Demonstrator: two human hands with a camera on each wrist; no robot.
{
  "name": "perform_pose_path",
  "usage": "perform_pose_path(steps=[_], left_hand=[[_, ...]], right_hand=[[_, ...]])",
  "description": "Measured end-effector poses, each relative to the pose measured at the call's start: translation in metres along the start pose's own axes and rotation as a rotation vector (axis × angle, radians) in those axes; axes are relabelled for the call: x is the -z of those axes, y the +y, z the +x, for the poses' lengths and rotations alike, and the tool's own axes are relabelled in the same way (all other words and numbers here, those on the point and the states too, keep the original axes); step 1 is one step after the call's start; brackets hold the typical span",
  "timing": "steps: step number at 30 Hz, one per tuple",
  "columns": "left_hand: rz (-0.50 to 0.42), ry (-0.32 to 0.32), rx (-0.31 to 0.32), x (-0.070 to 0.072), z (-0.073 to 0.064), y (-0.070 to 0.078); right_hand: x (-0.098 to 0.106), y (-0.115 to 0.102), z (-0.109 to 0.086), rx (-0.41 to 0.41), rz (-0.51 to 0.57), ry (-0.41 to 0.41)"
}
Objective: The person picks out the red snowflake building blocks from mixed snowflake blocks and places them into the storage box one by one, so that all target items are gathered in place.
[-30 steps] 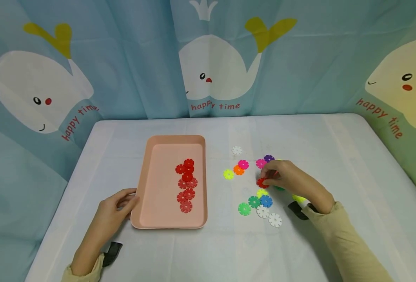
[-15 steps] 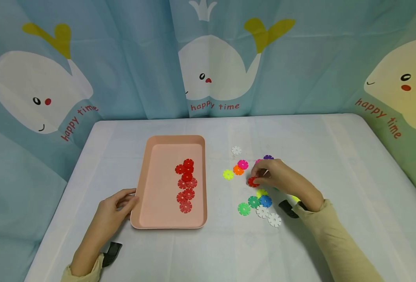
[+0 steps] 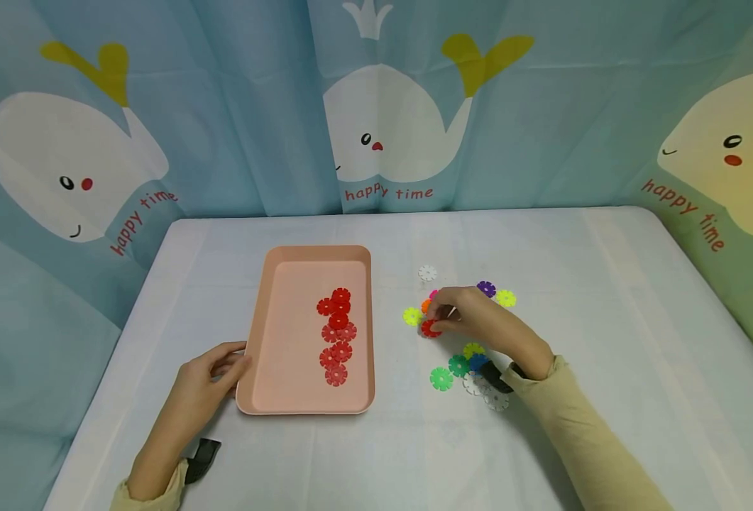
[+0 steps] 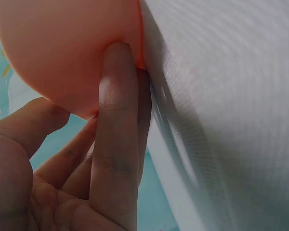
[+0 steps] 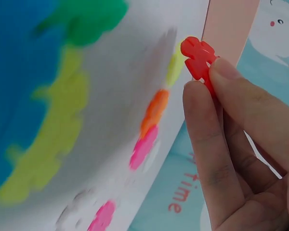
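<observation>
My right hand [image 3: 478, 319] pinches a red, notched snowflake disc [image 5: 200, 60] between thumb and fingertips. It is over the table just right of the pink tray [image 3: 293, 305], near a yellow-green disc [image 3: 411, 316]. The hand partly covers an orange disc [image 3: 425, 306] and a pink disc. At the tray's near left corner, my left hand [image 3: 200, 387] holds the tray's side; in the left wrist view its thumb is at one edge and its fingers [image 4: 118, 96] press the outer wall. Several red discs [image 3: 341, 351] lie overlapping along the tray's right half.
Close to the front of the right forearm lie green [image 3: 441, 379], blue, yellow and white discs, some hidden by the wrist strap [image 3: 496, 377]. Farther back are a white disc [image 3: 427, 273], a purple disc [image 3: 486, 289] and a yellow disc [image 3: 506, 298]. A whale-printed curtain [image 3: 235, 142] hangs behind the table.
My right hand has moved left toward the tray with the red disc, uncovering the purple and yellow discs at the back. The left hand and tray have stayed put.
</observation>
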State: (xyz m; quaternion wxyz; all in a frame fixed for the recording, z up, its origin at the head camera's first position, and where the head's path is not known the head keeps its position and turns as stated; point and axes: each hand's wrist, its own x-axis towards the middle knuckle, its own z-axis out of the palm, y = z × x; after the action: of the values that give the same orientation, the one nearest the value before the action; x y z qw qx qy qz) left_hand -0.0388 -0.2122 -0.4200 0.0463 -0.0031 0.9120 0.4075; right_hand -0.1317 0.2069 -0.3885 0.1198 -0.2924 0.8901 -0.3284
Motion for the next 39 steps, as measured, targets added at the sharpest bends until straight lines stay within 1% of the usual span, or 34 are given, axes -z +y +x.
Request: perform_pose_path(steps=[9,14,20,23,31,39], left_hand=[[-0.032,-0.015,0.019,0.0,0.0,-0.001],[-0.027,-0.014,0.006,0.0,0.0,-0.002],[0.002,0.0,-0.027,-0.001,0.001,-0.003],[-0.001,0.005,-0.035,-0.002,0.001,-0.003],[-0.02,0.004,-0.032,-0.002,0.0,-0.003],[-0.043,-0.007,-0.032,-0.001,-0.001,-0.003]], right_hand=[[-0.009,-0.017,0.016,0.04,-0.053,-0.002],[-0.012,-0.027,0.024,0.071,-0.061,0.015],[-0.013,-0.039,0.03,0.094,-0.046,0.027],[-0.013,-0.045,0.034,0.104,-0.041,0.033],[-0.017,-0.059,0.044,0.142,-0.008,0.039],[-0.029,-0.072,0.057,0.148,-0.03,0.008]])
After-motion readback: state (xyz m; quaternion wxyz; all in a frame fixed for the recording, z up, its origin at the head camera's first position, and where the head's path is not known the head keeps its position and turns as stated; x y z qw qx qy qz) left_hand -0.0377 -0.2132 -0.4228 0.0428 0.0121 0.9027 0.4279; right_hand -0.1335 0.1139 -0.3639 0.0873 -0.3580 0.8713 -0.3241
